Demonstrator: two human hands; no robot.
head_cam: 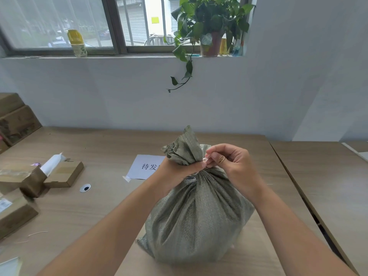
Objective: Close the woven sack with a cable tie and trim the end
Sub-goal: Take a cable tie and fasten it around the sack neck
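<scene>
Left arm: we see the bare forearm rising from the lower left edge toward the centre, wrist straight.
Left hand (180,170): closed in a full fist around the gathered neck of the sack (197,212), back of the hand toward us, fingers hidden on the far side.
Right arm: bare forearm coming in from the lower right edge, wrist bent inward.
Right hand (233,162): thumb and fingertips (209,154) pinched together at the neck, just beside the left fist; we cannot make out what they pinch.
Hands: touching or nearly so at the neck.
</scene>
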